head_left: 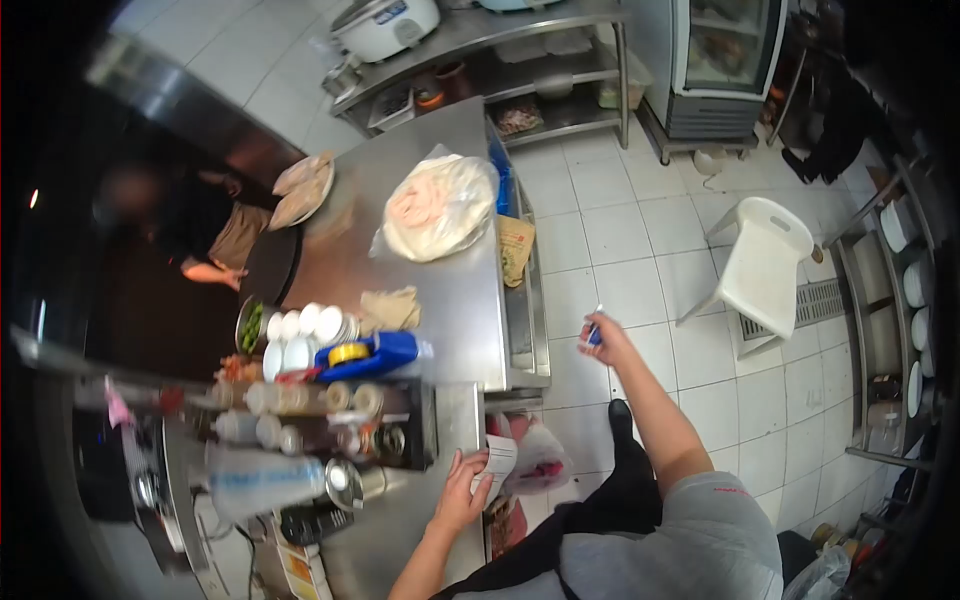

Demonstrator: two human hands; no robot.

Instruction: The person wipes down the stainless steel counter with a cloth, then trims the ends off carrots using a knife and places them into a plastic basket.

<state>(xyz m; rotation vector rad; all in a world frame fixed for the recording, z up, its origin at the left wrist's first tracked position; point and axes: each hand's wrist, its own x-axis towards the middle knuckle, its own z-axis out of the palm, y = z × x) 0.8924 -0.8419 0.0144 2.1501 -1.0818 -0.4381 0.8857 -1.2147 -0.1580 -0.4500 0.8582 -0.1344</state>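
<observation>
My left hand [462, 492] is at the edge of the steel counter, its fingers closed on a white paper slip [499, 456] with faint printing. Out over the floor, my right hand [608, 340] is closed around a small blue-and-white object [594, 335] with a pale tip; its kind is too small to tell. Left of my left hand are a metal canister [343, 480] and a rack of squeeze bottles [290, 400]. A blue tape dispenser [372, 356] with yellow tape sits beyond them.
A large plastic bag of pale food [436, 208] lies on the steel table [455, 320]. Another person [205, 225] stands at its far side, near a plate of pale food [302, 190]. A white plastic chair [757, 262] stands on the tiles. Shelves [880, 335] line the right.
</observation>
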